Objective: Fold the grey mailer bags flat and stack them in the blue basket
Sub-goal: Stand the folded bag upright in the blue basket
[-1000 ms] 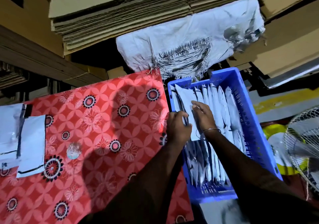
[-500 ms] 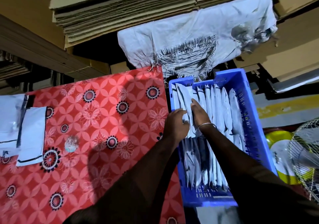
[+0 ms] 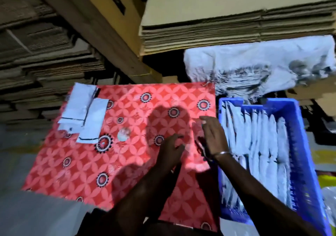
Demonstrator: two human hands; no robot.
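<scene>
Stacked corrugated cardboard sheets [image 3: 236, 26] filled the background of the head view, their ribbed edges layered in flat bundles, with a frayed white woven sack [image 3: 263, 66] slumped beneath them. Below lay a work surface under a glossy red cloth [image 3: 91, 163] printed with pale petal shapes and black-and-white ringed medallions; its near edge looked jagged and its right edge ran just beside the blue basket [image 3: 301, 163]. That basket was rectangular moulded plastic with slotted walls, and it held the folded grey mailer bags [image 3: 263, 144] standing on edge in tight rows, smooth and slightly shiny. At the far left corner of the cloth lay unfolded mailer bags [image 3: 85, 115], flat, overlapping, with thin dark strips along their ends. Between those and the hands stretched a wide bare run of cloth.

Over that cloth near the basket's left wall, the left hand [image 3: 171, 148] hung with fingers spread and loosely bent, holding nothing. Beside it the right hand [image 3: 212, 137], a thin metal bangle [image 3: 221, 153] at the wrist, had straight fingers apart, also holding nothing. Motion blur softened both. No writing could be read anywhere.
</scene>
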